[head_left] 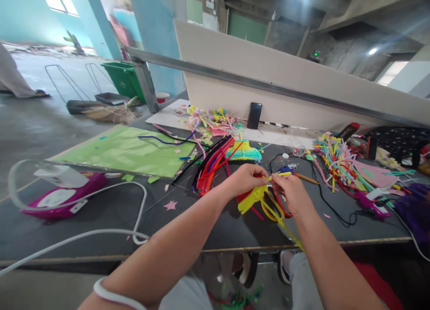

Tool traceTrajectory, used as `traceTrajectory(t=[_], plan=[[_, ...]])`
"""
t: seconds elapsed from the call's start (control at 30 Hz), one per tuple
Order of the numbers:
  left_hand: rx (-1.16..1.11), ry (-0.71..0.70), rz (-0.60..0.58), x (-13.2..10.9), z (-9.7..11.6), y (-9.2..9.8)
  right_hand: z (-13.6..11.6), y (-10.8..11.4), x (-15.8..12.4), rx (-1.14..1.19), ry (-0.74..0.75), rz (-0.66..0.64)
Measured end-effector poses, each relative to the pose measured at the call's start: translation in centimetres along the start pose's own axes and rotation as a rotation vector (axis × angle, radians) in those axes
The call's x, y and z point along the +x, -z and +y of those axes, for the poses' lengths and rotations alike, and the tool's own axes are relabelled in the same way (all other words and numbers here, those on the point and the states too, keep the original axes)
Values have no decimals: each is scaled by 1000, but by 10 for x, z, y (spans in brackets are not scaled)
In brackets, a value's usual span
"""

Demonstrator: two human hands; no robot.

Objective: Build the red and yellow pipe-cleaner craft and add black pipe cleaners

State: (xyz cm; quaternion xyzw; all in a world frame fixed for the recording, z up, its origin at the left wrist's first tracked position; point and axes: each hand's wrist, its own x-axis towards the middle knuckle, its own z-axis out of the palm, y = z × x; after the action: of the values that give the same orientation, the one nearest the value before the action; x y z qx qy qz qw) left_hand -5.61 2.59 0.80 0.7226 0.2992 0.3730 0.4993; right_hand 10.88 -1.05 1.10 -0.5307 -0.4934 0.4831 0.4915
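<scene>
My left hand (250, 178) and my right hand (291, 189) meet over the front part of the table, fingertips almost touching. Both pinch a yellow pipe cleaner (284, 174) between thumb and fingers. Beneath them lies a bunch of yellow pipe cleaners (257, 198), some looped and one trailing toward the table edge. To the left is a bundle of red, orange and black pipe cleaners (212, 166). Behind my hands sits a yellow and turquoise fuzzy piece (242, 151). A brown pencil-like stick (306, 179) lies right of my right hand.
A green sheet (126, 151) covers the table's left part, near a magenta power strip (63, 195) with a white cable. A phone (254, 116) leans on the white partition (268, 95). Colourful pipe-cleaner heaps (215, 120) lie behind and at right. Another person's leg (15, 75) shows far left.
</scene>
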Motion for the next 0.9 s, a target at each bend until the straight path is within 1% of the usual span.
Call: traceTrajectory(t=[0.07,0.13,0.17,0.2,0.23,0.27,0.3,0.33,0.37,0.4,0.43,0.47,0.5,0.53,0.63,0.7,0.77,0.83,0.9], plan=[[-4,-8,17,0,2,1,2,-2,1,100,-91,-14],[-17,-6,32,0,4,4,4,0,4,128,-204,-66],[-25,-1,32,-1,5,6,4,3,5,81,-243,-104],[-32,7,30,-1,5,7,3,8,7,-20,-255,-141],[-37,19,26,-1,5,9,1,14,7,-159,-230,-151],[-38,34,22,0,5,10,-2,20,8,-324,-161,-127],[-33,50,19,0,3,11,-6,26,7,-506,-47,-40],[-25,65,19,0,2,12,-10,30,5,-644,124,126],[-13,76,19,0,0,12,-14,33,2,-720,324,302],[-2,81,18,0,-1,12,-18,33,-2,-790,507,417],[4,80,15,1,-3,12,-21,31,-6,-865,658,443],[4,76,9,1,-4,11,-22,27,-11,-941,765,398],[-2,71,0,1,-4,11,-22,21,-15,-1033,831,318],[-11,67,-10,1,-5,10,-22,15,-19,-1113,852,259],[-14,62,-25,0,-3,9,-16,0,-25,-1235,837,179],[13,47,-23,0,-2,9,-12,-4,-24,-1253,798,167],[44,26,-23,0,0,10,-9,-4,-20,-1212,732,157],[71,4,-21,0,2,11,-8,-1,-16,-1052,598,117],[81,-19,-18,0,4,12,-6,4,-11,-749,365,14]])
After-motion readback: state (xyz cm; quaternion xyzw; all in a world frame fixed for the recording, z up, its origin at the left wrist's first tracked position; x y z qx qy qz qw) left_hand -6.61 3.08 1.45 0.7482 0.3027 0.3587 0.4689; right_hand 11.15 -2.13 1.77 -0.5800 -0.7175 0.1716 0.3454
